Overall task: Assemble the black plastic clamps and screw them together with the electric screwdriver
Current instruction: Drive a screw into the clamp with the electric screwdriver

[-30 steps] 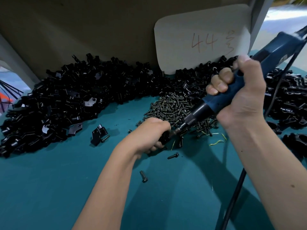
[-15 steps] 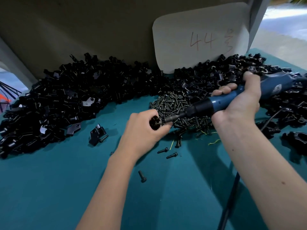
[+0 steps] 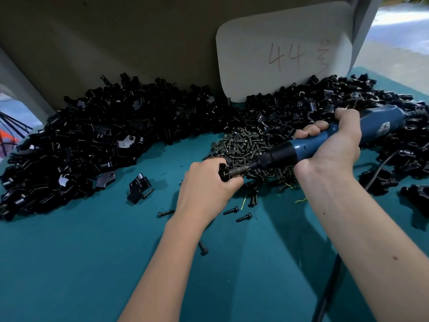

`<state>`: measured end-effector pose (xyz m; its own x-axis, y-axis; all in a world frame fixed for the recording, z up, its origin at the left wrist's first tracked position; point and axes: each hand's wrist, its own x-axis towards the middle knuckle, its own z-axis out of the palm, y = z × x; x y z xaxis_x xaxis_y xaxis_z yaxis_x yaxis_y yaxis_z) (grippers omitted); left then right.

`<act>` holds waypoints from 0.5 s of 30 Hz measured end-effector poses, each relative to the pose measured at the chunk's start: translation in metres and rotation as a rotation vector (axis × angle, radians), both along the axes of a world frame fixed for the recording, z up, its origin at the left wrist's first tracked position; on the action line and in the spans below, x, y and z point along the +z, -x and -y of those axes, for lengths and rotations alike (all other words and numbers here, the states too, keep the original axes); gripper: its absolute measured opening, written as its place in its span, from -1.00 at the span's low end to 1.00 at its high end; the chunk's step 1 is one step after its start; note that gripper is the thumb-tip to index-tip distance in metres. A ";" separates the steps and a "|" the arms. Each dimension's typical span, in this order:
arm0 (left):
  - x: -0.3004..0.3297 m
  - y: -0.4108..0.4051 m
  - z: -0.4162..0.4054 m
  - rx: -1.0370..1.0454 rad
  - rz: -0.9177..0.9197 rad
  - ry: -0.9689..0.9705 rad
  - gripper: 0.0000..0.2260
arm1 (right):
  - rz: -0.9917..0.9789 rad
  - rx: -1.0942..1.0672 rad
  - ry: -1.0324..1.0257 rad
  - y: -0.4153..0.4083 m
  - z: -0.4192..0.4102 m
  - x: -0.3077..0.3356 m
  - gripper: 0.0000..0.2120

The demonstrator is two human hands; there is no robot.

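Head view: above a teal table (image 3: 69, 263), the left hand (image 3: 206, 184) curls its fingers around a small black clamp (image 3: 224, 171). The right hand (image 3: 334, 145) grips a blue electric screwdriver (image 3: 308, 145), its bit touching the clamp. A screw pile (image 3: 241, 145) and heaps of black clamp parts (image 3: 92, 135) lie behind.

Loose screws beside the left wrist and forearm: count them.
4 screws: one left of the left wrist, two right of it, one by the forearm. Others may hide in the screw pile.

White card (image 3: 283, 49) marked "44" propped against beige back panel (image 3: 116, 38), teal tabletop (image 3: 69, 263), grey post (image 3: 362, 22)
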<state>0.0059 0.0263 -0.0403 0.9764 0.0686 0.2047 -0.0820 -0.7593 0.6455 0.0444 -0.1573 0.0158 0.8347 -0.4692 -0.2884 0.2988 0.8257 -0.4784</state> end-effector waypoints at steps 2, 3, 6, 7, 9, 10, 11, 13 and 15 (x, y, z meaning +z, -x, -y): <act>0.002 0.002 0.003 0.045 0.004 -0.023 -0.87 | -0.008 -0.015 -0.002 0.000 0.000 -0.001 -0.80; 0.003 0.004 0.005 0.062 0.008 -0.031 -0.88 | -0.011 -0.017 -0.004 -0.001 0.000 -0.002 -0.80; 0.003 0.005 0.009 0.119 0.027 -0.044 -0.81 | -0.016 -0.017 -0.004 -0.001 0.001 -0.004 -0.81; 0.003 0.005 0.011 0.139 0.034 -0.047 -0.77 | -0.015 -0.017 -0.003 -0.001 0.001 -0.004 -0.81; 0.002 0.005 0.014 0.175 0.035 -0.042 -0.72 | -0.011 -0.021 -0.001 -0.001 0.001 -0.004 -0.82; 0.002 0.005 0.015 0.189 0.031 -0.038 -0.71 | -0.009 -0.024 -0.002 -0.001 0.001 -0.004 -0.82; 0.002 0.005 0.016 0.197 0.028 -0.036 -0.71 | -0.009 -0.026 -0.001 -0.001 0.000 -0.005 -0.82; 0.001 0.006 0.016 0.201 0.025 -0.038 -0.71 | -0.008 -0.026 0.003 -0.001 -0.001 -0.005 -0.82; 0.001 0.006 0.016 0.203 0.025 -0.041 -0.72 | -0.007 -0.026 0.005 -0.001 -0.002 -0.006 -0.82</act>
